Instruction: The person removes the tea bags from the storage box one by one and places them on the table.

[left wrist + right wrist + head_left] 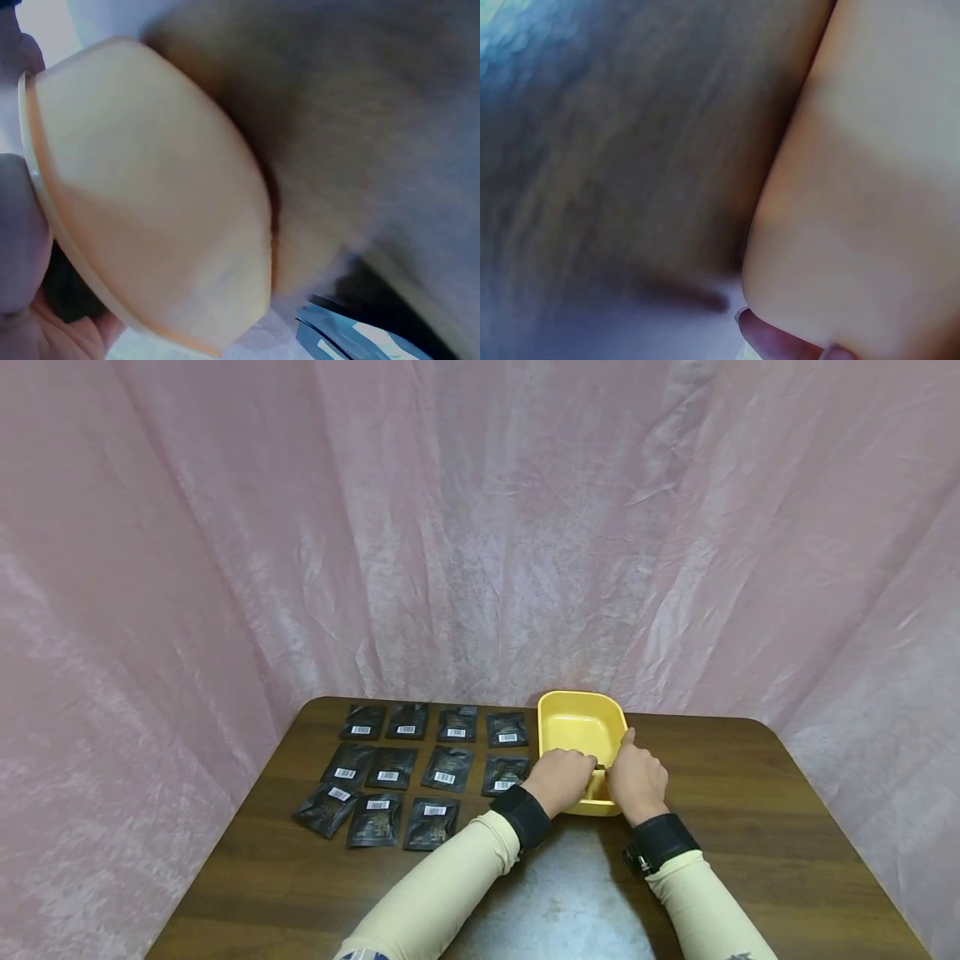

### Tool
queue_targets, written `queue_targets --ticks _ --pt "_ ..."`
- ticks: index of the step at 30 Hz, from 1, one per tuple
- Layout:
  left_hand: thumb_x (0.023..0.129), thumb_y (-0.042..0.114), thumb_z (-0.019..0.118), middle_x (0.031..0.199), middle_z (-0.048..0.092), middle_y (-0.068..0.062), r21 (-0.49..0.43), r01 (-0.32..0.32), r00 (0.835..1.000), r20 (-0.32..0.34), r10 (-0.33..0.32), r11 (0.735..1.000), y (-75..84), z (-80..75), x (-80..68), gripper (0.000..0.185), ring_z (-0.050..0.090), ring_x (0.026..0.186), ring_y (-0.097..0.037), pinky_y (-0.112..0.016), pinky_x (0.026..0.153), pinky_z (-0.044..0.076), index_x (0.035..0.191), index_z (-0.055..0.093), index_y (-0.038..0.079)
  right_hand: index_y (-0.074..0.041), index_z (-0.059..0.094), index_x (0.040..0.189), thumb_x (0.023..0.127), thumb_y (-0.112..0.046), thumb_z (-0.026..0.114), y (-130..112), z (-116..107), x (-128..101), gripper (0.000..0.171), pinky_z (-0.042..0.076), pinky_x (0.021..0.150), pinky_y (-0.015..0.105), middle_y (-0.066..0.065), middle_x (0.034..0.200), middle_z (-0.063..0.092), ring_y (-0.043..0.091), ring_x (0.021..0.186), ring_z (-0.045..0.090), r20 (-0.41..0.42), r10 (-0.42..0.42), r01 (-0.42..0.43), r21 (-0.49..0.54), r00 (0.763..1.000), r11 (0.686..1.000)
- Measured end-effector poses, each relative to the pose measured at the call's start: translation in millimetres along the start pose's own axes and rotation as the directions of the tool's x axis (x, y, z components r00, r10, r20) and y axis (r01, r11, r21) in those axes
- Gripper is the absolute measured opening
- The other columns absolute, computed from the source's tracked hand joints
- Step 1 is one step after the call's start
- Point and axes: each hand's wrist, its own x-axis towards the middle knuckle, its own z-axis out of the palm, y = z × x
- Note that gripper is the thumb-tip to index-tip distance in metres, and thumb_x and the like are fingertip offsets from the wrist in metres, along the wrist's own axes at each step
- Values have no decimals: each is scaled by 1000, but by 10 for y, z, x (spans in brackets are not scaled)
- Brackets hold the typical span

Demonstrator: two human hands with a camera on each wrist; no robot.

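Observation:
A yellow plastic container (581, 696) stands at the table's back edge, with both hands over its near part. My left hand (562, 781) reaches over its near left side with curled fingers, pinching a black packet (71, 289) that is mostly hidden by the fingers and rim. My right hand (637, 777) grips the container's right side, one finger stretched along the rim. Fingertips (780, 336) show against the container's outer wall in the right wrist view. Several flat black packets (447, 768) with white barcode labels lie in rows left of the container.
The brown wooden table (750, 827) has rounded back corners and extends right of the container. A pink velvety curtain (480, 527) hangs right behind its back edge. The left forearm passes close to the nearest row of packets.

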Motion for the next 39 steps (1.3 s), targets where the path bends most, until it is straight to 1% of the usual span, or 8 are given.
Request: queue_targets --ticks 5,10,15,18,26,32,35,39 --pt "104 16 66 108 80 7 3 -26 994 -107 26 1000 10 -40 -202 17 77 97 -9 -27 83 61 118 74 21 11 28 163 97 -14 61 24 -24 7 78 53 60 52 32 94 73 43 75 70 20 10 -10 -6 1000 1000" --pt "102 15 68 124 77 4 -16 -19 978 -208 15 1000 23 -37 -431 30 75 112 -10 -27 97 60 133 70 18 11 27 163 98 -14 60 45 -38 13 77 52 58 48 29 90 73 39 71 68 37 17 -16 -11 999 1000" --pt "102 12 67 138 73 0 -40 13 976 -218 -21 999 17 -91 -670 41 71 129 -14 -30 107 57 143 66 15 12 30 162 97 -13 59 57 -46 19 75 52 57 50 30 88 73 40 69 68 -5 12 -12 -4 1000 1000" --pt "101 9 67 143 72 -2 -78 43 973 -225 -60 996 -36 -129 -842 44 70 133 -15 -31 107 58 145 65 13 12 30 162 97 -13 59 52 -47 15 75 52 57 50 31 89 73 41 69 68 -6 3 -3 2 1000 1000" --pt "97 7 72 135 77 -3 -115 114 935 -324 -145 987 -250 -116 -1381 42 75 123 -14 -32 95 63 139 71 10 12 26 163 98 -12 55 30 -79 12 76 53 59 52 33 93 73 43 72 69 -5 -6 6 5 1000 1000" --pt "98 11 74 123 82 1 -111 193 937 -274 -217 975 -339 -88 -1622 31 80 106 -12 -31 81 62 129 78 13 12 25 164 98 -12 56 23 -72 24 77 53 59 52 33 93 73 43 73 69 -1 -7 7 3 1000 1000" --pt "100 15 72 119 83 2 -88 222 948 -212 -236 971 -344 -98 -1690 27 80 101 -13 -30 79 59 126 80 15 12 24 164 98 -13 55 8 -49 24 77 52 58 50 33 94 73 42 72 69 18 -8 8 8 1000 1000" --pt "101 16 71 117 83 3 -29 211 969 -125 -213 977 -337 -88 -1718 24 76 98 -15 -28 78 54 122 82 16 11 23 164 99 -13 55 -11 -19 26 77 52 58 50 33 95 73 42 73 69 25 -4 4 11 1000 1000"
